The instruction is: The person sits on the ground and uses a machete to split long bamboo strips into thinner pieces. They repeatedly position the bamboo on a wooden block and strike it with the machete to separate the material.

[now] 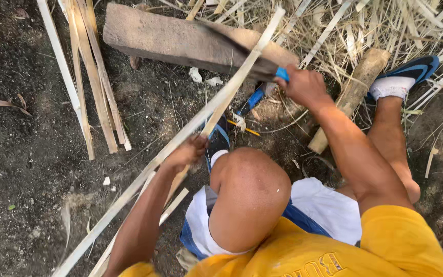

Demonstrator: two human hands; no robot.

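Partly blade-hidden bamboo strip (180,141)

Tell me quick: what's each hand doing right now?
Left hand: closed around the long bamboo strip.
Right hand: closed on the blue-handled knife.

A long strip (180,141) runs slantwise from the near left ground up to the far right, crossing over a flat block (180,41) that lies on the ground ahead. The left hand (186,154) grips the strip near its middle, just left of the raised knee (249,184). The right hand (303,87) sits at the block's right end, holding a blade (242,51) against the strip. A bundle of strips (91,77) lies left of the block; a log (352,95) lies right of the hand, beside the foot (403,77).
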